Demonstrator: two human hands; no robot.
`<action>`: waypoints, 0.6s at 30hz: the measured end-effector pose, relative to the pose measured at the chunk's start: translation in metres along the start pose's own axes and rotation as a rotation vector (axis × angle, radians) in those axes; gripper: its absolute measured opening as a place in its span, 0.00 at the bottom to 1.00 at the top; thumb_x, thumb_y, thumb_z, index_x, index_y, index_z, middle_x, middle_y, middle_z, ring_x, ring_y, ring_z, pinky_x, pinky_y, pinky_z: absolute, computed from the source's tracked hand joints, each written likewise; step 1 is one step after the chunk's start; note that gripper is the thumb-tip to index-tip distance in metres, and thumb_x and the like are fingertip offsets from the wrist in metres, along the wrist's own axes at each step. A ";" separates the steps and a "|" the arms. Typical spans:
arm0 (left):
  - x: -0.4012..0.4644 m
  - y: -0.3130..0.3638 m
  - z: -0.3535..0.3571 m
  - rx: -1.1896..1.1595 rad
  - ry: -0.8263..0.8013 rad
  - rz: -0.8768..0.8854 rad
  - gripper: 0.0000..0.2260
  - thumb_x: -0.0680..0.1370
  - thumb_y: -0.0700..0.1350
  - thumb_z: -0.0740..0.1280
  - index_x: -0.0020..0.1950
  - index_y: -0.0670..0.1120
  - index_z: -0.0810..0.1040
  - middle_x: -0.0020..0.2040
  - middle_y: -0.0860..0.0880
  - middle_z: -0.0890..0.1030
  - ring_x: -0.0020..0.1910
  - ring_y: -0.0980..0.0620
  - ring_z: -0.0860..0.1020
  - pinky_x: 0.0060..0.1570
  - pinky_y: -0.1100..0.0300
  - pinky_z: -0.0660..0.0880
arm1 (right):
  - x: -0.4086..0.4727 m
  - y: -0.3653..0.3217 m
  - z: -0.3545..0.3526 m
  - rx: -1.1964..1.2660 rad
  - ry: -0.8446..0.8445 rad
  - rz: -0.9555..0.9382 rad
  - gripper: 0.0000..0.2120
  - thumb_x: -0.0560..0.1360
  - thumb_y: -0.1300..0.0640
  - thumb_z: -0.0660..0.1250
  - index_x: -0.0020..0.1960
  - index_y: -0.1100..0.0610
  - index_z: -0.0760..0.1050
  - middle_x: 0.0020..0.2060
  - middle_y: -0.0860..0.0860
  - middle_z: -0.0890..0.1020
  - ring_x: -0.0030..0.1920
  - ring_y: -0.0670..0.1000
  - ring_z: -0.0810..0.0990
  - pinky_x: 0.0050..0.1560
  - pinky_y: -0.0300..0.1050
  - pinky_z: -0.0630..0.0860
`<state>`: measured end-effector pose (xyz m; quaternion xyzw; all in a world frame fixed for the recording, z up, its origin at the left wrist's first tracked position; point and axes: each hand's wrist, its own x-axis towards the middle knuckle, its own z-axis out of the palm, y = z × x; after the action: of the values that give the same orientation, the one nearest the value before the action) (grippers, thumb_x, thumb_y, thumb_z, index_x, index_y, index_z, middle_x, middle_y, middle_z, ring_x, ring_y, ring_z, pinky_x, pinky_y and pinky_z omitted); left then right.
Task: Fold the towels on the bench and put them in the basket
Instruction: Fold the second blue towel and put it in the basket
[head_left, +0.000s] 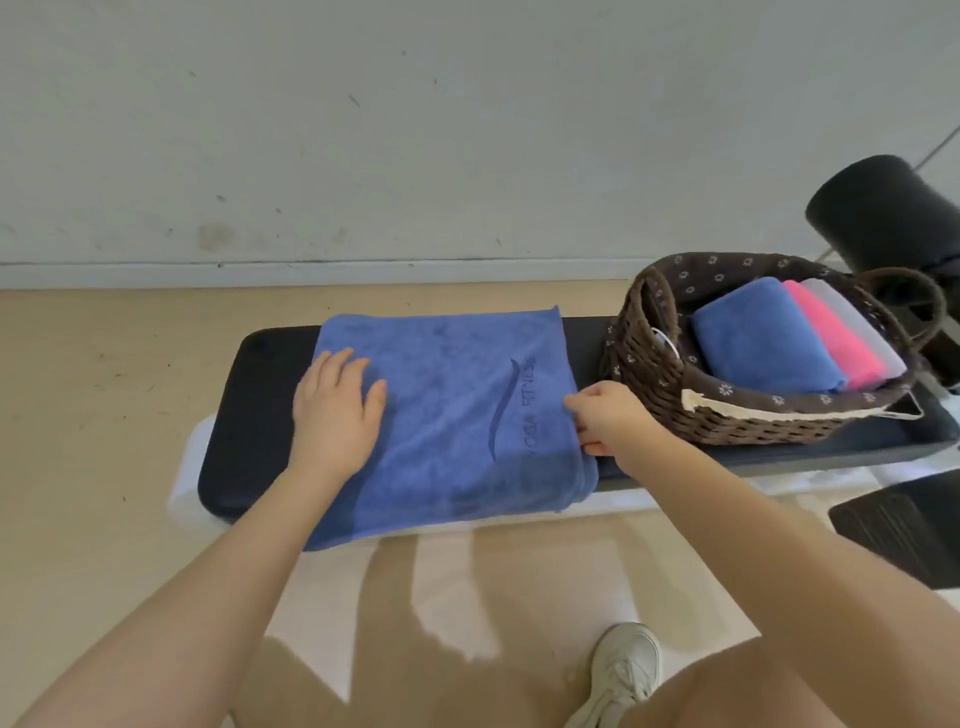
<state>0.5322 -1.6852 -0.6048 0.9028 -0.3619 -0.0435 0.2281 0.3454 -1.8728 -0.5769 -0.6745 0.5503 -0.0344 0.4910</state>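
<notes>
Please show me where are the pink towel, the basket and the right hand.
pink towel (836, 340), head view, middle of its folded top.
basket (644, 374), head view, woven left wall.
right hand (610, 415), head view, back of the hand, fingers pinching the blue towel's right edge.

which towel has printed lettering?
The big blue towel spread flat on the bench, under both hands. The blue, pink and grey towels folded in the basket show none.

Black bench (249, 415), blue towel (457, 415) spread, wicker basket (649, 384) beside
</notes>
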 end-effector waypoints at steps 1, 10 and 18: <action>-0.010 -0.004 -0.002 -0.022 0.022 -0.050 0.18 0.81 0.46 0.57 0.68 0.39 0.69 0.72 0.41 0.65 0.73 0.42 0.59 0.73 0.49 0.54 | -0.006 0.009 0.000 0.002 -0.005 0.003 0.04 0.75 0.62 0.60 0.43 0.60 0.70 0.37 0.61 0.71 0.36 0.56 0.70 0.39 0.48 0.71; -0.061 -0.020 -0.019 -0.204 -0.089 -0.221 0.18 0.80 0.45 0.58 0.70 0.45 0.68 0.75 0.44 0.56 0.74 0.45 0.59 0.69 0.50 0.60 | -0.036 0.039 0.009 0.065 0.104 -0.023 0.07 0.73 0.61 0.65 0.37 0.59 0.72 0.37 0.58 0.76 0.40 0.55 0.75 0.50 0.53 0.77; -0.078 -0.013 -0.010 -0.036 -0.101 -0.224 0.20 0.79 0.47 0.60 0.71 0.45 0.65 0.75 0.43 0.56 0.72 0.42 0.59 0.66 0.47 0.64 | -0.034 0.053 0.002 0.133 0.154 -0.028 0.07 0.75 0.63 0.63 0.38 0.58 0.74 0.42 0.59 0.79 0.44 0.58 0.79 0.52 0.58 0.80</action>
<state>0.4857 -1.6204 -0.6081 0.9300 -0.2691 -0.1207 0.2195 0.2958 -1.8404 -0.5977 -0.6434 0.5735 -0.1292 0.4904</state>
